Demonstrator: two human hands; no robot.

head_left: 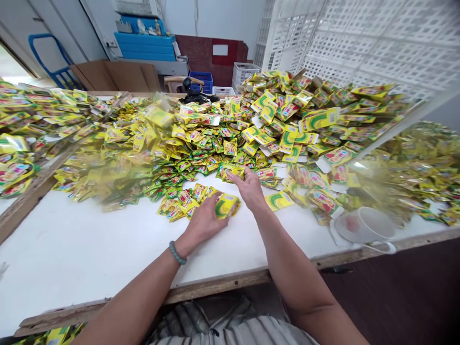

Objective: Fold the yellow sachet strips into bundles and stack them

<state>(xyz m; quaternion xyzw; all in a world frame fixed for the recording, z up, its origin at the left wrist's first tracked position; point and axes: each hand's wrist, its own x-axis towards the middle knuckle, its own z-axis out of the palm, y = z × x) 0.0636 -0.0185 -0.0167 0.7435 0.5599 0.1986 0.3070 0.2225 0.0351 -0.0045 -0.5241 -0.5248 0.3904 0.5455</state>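
Crowded heap and a tight reach: spills are my main worry

The white counter [108, 251] has bare room near the front, but from my remote seat I see most of its back half buried. A white plastic crate [334, 43] stands at the right, and the heap of yellow packets [204, 127] slopes down in front of it towards the hands. If a knuckle or forearm caught that loose slope, I judge it could slide forward over the working gap. The cup [370, 227] at the front edge has its handle hanging past the wood; a swing of the right elbow could tip it off.

Next comes the small cluster of packets [176, 206] beside the left hand [205, 220], which a sideways sweep might scatter. That hand grips a yellow-green packet [225, 206] just above the counter; a lopsided hold could let it slip.

The right hand [251, 191] has its thumb on a small packet [233, 171] at the heap's foot; fingers overlap there, so I cannot tell whether it is pinched or merely touched. Pulling from that spot could undermine the packets above.
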